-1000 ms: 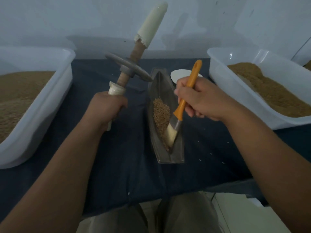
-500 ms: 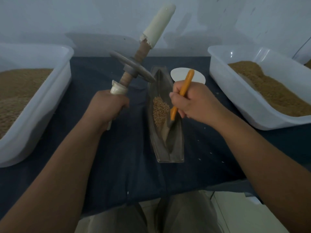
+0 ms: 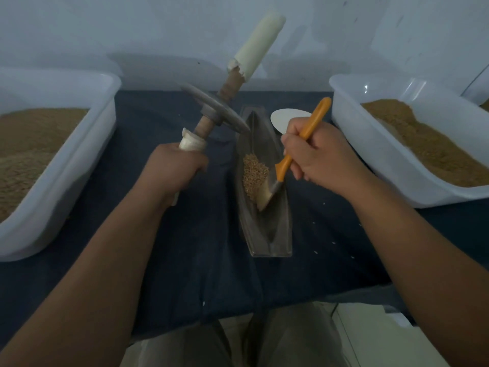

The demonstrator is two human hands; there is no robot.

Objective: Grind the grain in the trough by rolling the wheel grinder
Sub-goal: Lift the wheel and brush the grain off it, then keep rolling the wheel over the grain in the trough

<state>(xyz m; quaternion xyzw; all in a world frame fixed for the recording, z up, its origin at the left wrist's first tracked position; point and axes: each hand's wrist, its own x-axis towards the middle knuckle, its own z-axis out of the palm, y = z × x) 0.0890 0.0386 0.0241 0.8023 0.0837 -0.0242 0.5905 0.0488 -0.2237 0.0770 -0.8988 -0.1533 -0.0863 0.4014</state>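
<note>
"Head view, please: where was the grinder [image 3: 211, 108]?"

"Off the trough [image 3: 277, 229]. My left fingers [image 3: 197, 165] were clenched round the grinder's lower white grip, and I held it up over the counter [image 3: 185, 247], tilted, with the far white-capped end pointing up and to the right. Its grey wheel hung just left of the trough's far tip; I couldn't tell whether the rim touched it."

"And the trough itself?"

"It lay lengthwise in the middle of the dark-covered counter, narrow end away from me. The grain [image 3: 254, 173] sat in a small heap against its left inner wall, about halfway along."

"What of your other side?"

"My right fingers [image 3: 300, 168] were wrapped round the orange handle of a brush [image 3: 307, 133]. The handle slanted up to the right, and the pale bristles were down inside the trough, touching the near end of the grain."

"Anything else about?"

"A white bin stood at each side of the counter, both holding brown granular stuff: the left bin [image 3: 79, 160] beside my left forearm, the right bin [image 3: 370, 144] beyond my right wrist. A white disc [image 3: 281, 117] lay just behind my right fingers, partly hidden by them, beside the trough's far end. A few pale specks were scattered on the counter to the right of the trough."
</note>
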